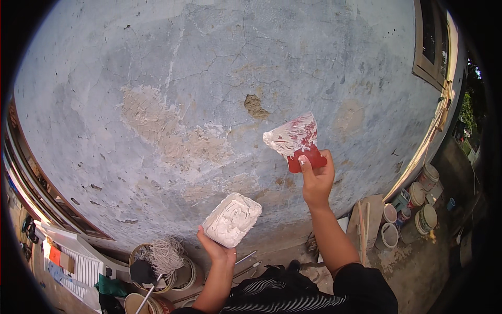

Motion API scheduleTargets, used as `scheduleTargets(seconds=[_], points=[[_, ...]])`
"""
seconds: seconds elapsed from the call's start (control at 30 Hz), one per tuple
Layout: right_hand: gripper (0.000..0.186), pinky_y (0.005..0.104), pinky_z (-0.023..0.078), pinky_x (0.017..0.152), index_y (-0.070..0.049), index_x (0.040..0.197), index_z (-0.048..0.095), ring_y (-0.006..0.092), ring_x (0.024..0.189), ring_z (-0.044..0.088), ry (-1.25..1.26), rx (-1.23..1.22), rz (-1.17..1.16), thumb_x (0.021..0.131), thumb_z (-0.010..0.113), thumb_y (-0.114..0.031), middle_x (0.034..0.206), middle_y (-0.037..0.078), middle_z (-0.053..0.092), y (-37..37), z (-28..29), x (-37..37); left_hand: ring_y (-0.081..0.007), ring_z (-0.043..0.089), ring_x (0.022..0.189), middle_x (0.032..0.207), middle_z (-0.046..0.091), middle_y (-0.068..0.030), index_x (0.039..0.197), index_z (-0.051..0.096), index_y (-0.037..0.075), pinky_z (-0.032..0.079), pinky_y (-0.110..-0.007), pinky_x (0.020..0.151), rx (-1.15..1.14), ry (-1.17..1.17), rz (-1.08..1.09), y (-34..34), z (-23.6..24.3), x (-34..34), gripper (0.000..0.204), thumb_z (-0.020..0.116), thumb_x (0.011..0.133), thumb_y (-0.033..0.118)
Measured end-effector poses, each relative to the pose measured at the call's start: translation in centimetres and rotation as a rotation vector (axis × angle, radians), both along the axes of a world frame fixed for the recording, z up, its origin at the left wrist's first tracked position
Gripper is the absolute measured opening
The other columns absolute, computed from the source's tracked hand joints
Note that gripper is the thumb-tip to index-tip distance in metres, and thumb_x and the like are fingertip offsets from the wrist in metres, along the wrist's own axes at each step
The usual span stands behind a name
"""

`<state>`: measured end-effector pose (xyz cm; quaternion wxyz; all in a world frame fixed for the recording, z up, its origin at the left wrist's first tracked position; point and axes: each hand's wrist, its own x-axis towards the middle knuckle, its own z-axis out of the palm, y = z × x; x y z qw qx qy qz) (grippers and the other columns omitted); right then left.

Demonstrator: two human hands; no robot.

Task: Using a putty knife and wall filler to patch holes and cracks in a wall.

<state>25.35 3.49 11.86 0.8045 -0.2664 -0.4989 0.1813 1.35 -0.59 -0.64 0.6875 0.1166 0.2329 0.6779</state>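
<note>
In the head view my left hand (217, 246) holds a rectangular container (231, 219) of white paste from below, low in front of the wall. My right hand (316, 175) grips a red flat scraper (302, 159), raised above and right of the container, its blade heavily coated with the same white paste. Facing me is a pale blue-grey wall (198, 63) with fine cracks, beige patched areas (151, 120) and a broken hole (256, 106) just left of the scraper. Whether the blade touches the wall I cannot tell.
A framed window (429, 36) is at the upper right. Several buckets (424, 220) and boards (361, 230) stand low on the right. A bucket with tangled cord (162, 256) and long rods (151, 293) lie low on the left, beside a white ridged plastic piece (73, 277).
</note>
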Motion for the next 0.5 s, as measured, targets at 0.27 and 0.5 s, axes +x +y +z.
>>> scheduleTargets(seconds=[0.27,0.5], points=[[0.025,0.0350,0.051,0.063,-0.004,0.087,0.060,0.0257,0.076,0.063,-0.733,0.583,-0.743,0.067,0.072,0.006,0.107,0.008,0.070,4.5,5.4,-1.6,-0.0367,0.052,0.129,0.143,0.051,-0.0149,0.144,0.043,0.005,0.048,-0.057,0.101,0.036,0.003,0.029,0.6,-1.7,-1.0,0.076,0.034,0.095,0.063],[0.014,0.0313,0.044,0.062,-0.012,0.076,0.059,0.0179,0.071,0.055,-1.089,0.552,-0.865,0.070,0.069,-0.005,0.114,-0.001,0.069,6.7,4.0,-3.3,-0.0378,0.052,0.130,0.145,0.050,-0.0151,0.145,0.042,0.006,0.048,-0.062,0.098,0.040,0.023,0.026,0.0,-0.8,-1.7,0.077,0.032,0.095,0.064]])
